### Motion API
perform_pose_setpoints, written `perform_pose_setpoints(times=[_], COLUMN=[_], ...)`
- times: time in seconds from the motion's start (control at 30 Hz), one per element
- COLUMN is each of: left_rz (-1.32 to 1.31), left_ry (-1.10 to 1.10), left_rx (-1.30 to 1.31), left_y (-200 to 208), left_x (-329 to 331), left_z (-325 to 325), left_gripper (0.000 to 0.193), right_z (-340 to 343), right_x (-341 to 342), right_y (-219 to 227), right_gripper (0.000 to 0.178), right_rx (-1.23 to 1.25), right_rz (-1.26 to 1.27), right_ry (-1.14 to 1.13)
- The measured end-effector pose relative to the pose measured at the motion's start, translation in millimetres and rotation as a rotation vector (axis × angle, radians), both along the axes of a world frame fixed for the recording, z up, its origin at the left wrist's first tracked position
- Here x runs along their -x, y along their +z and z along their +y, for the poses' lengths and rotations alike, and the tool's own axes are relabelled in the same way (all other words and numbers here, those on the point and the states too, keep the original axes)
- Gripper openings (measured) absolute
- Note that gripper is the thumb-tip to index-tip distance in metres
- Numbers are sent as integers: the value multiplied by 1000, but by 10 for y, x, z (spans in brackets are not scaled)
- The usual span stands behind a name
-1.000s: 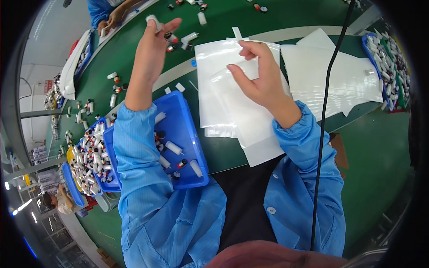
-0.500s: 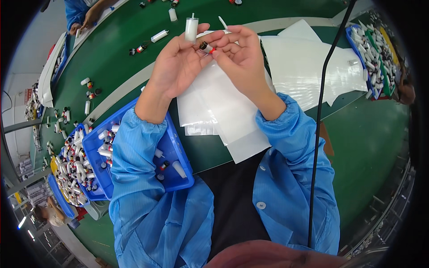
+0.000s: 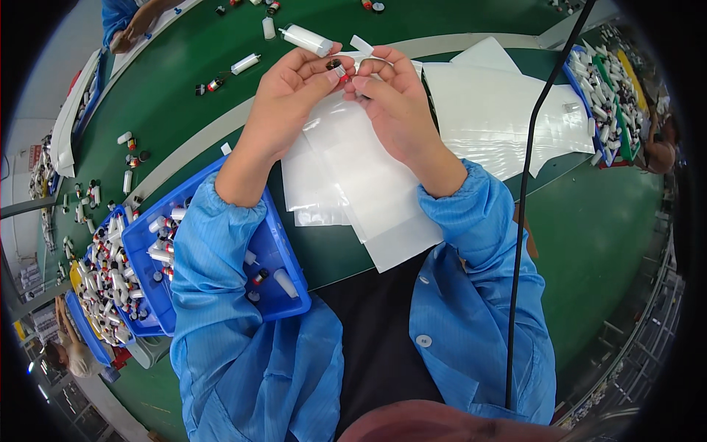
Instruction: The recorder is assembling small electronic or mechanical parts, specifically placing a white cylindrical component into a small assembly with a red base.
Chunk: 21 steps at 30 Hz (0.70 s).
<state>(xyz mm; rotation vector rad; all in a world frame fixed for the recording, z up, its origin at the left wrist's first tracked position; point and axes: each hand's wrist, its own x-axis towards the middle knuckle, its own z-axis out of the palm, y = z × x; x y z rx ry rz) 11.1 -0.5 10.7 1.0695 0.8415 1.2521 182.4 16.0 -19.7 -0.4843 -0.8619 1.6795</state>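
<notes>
My left hand is closed, thumb and fingers pinching a small black-and-red part with a clear section. A white cylinder with a thin tip lies tilted against the left fingertips and seems held by them. My right hand is curled, its thumb and fingertips meeting the red end of the same small part. Above the right index finger a small white piece sticks out; the fingers partly hide how it is held. Below both hands, white plastic bags lie overlapped on the green table.
A blue tray with white cylinders and small parts sits beside my left forearm, with a heaped bin farther left. More bags spread at right. A black cable crosses in front. A co-worker's hand shows at upper left.
The white cylinder has tipped from upright to a leftward slant. My left fingers have closed round the small part, and the white piece by my right hand has turned broader side on.
</notes>
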Motion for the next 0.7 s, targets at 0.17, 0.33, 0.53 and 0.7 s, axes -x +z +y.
perform_pose_setpoints(times=[0.17, 0.33, 0.53, 0.7], left_rz=[23, 47, 121, 151], left_ry=[16, 40, 36, 5], left_rx=[-4, -27, -98, -95], left_y=[-38, -59, -91, -79], left_x=[-6, 7, -3, -5], left_z=[14, 19, 24, 20], left_gripper=[37, 36, 34, 35], right_z=[-7, 30, -2, 17], right_x=[-29, -158, -138, -114], right_y=[30, 82, 110, 95], right_gripper=[25, 12, 8, 9], right_rx=[-263, -305, -310, -251], right_rz=[-311, -268, -387, -409], right_ry=[-280, -79, 19, 14])
